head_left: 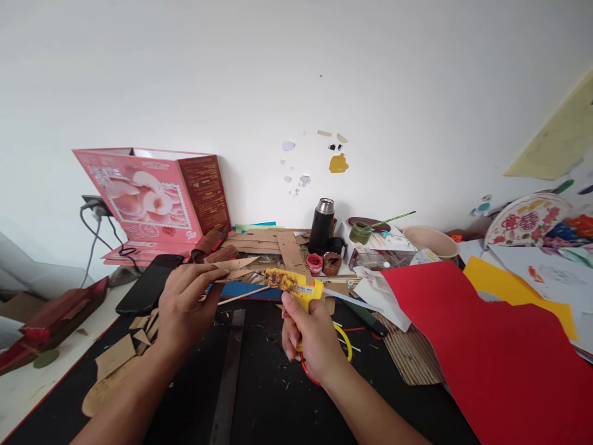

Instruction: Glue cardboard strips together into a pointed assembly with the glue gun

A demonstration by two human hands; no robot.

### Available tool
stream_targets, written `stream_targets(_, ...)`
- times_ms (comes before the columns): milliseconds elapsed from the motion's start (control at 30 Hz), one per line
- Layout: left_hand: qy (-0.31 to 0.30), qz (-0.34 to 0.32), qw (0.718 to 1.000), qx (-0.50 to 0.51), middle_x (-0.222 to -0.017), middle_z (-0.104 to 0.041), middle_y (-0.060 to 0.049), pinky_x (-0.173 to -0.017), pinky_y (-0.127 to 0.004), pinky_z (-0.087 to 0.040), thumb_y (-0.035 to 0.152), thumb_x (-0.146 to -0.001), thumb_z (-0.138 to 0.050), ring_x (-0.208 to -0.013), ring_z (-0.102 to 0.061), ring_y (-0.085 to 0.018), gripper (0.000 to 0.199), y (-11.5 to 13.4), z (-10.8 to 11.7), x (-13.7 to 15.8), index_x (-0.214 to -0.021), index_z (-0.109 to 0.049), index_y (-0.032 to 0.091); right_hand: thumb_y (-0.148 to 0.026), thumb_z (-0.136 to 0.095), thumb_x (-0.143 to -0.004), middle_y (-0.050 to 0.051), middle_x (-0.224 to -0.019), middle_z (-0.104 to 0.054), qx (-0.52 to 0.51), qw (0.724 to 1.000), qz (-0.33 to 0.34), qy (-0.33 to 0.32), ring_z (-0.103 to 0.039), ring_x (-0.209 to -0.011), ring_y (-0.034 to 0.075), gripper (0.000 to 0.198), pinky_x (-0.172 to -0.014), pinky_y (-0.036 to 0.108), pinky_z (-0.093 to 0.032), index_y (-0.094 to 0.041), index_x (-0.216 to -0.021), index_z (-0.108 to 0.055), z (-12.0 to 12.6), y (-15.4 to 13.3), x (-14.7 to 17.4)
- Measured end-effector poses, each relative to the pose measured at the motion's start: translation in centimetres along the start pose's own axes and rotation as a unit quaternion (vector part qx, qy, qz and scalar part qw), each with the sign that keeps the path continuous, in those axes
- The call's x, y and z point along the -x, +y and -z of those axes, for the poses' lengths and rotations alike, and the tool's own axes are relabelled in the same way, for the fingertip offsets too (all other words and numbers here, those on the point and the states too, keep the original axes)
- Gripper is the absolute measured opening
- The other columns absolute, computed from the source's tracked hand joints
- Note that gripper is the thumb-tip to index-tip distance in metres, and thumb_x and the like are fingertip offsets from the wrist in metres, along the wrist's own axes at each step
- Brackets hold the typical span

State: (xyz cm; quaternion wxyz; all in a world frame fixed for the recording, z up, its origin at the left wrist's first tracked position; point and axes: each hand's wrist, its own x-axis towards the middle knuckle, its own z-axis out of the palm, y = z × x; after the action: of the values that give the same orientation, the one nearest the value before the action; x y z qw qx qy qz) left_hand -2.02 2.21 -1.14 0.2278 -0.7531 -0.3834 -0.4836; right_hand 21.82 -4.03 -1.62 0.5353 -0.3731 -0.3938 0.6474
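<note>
Fingers of the right hand [312, 334] grip a yellow glue gun [303, 292]; those of the left hand [185, 300] pinch a cardboard strip [237, 274] near its nozzle. Nearer the body, open desk [273, 398] flanks a metal ruler [227, 383]; rightward, red paper [491, 334] bounds it.

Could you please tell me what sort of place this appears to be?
It looks like a craft workspace, perhaps at home: the right hand holds a yellow glue gun, cut cardboard pieces lie on the black work surface, and a large red sheet lies to the right.
</note>
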Motion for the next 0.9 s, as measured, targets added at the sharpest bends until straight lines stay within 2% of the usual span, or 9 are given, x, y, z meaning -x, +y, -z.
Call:
stream_targets(333, -0.003, 0.015, 1.000, 0.008, -0.096, -0.080, -0.004, -0.083, -0.040, -0.055, 0.015, -0.099, -0.067, -0.088, -0.075, -0.025, 0.016, 0.16, 0.03, -0.11, -0.103, -0.075, 0.028, -0.083, -0.081, -0.079, -0.010, -0.039, -0.042, 0.001, 1.000, 0.003, 0.000, -0.044, -0.029, 0.009, 0.067, -0.031, 0.019, -0.027, -0.021, -0.070, -0.057, -0.16, -0.25, -0.05)
stream_targets(700, -0.016, 0.001, 1.000, -0.001, -0.097, -0.080, -0.006, -0.082, -0.040, -0.055, 0.013, -0.099, -0.068, -0.089, -0.074, -0.026, 0.014, -0.19, -0.13, 0.06, -0.103, -0.074, 0.025, -0.082, -0.082, -0.078, -0.011, -0.039, -0.042, -0.009, 1.000, -0.005, -0.003, -0.044, -0.029, 0.009, 0.066, -0.030, 0.018, -0.026, -0.021, -0.072, -0.058, -0.06, -0.15, -0.06)
stream_targets(900, -0.024, 0.024, 0.999, -0.003, -0.096, -0.080, -0.006, -0.083, -0.041, -0.055, 0.016, -0.101, -0.068, -0.091, -0.074, -0.027, 0.011, -0.13, -0.25, 0.06, -0.101, -0.074, 0.025, -0.081, -0.081, -0.080, -0.010, -0.039, -0.042, -0.009, 1.000, 0.000, -0.003, -0.044, -0.029, 0.009, 0.065, -0.030, 0.018, -0.026, -0.021, -0.071, -0.057, -0.13, -0.25, -0.02)
